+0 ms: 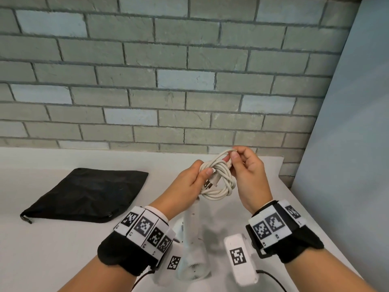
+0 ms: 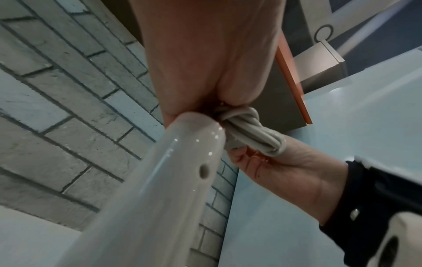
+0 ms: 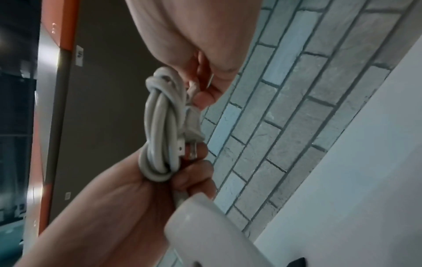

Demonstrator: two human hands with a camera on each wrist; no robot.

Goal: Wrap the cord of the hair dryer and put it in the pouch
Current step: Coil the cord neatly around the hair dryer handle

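Both hands (image 1: 189, 182) (image 1: 248, 175) grip coiled cord (image 1: 219, 178), pouch (image 1: 88, 192) apart left

bare worktop (image 1: 63, 249) lies open between my left hand (image 1: 185, 186) and the flat black pouch (image 1: 88, 194). the brick wall (image 1: 168, 81) closes the far side, a pale panel (image 1: 347, 165) the right (the hair dryer (image 1: 192, 239) stands under my wrists).

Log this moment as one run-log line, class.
left hand: holds coiled cord | right hand: pinches top loop | hair dryer: hangs under coil | pouch: flat on table, untouched
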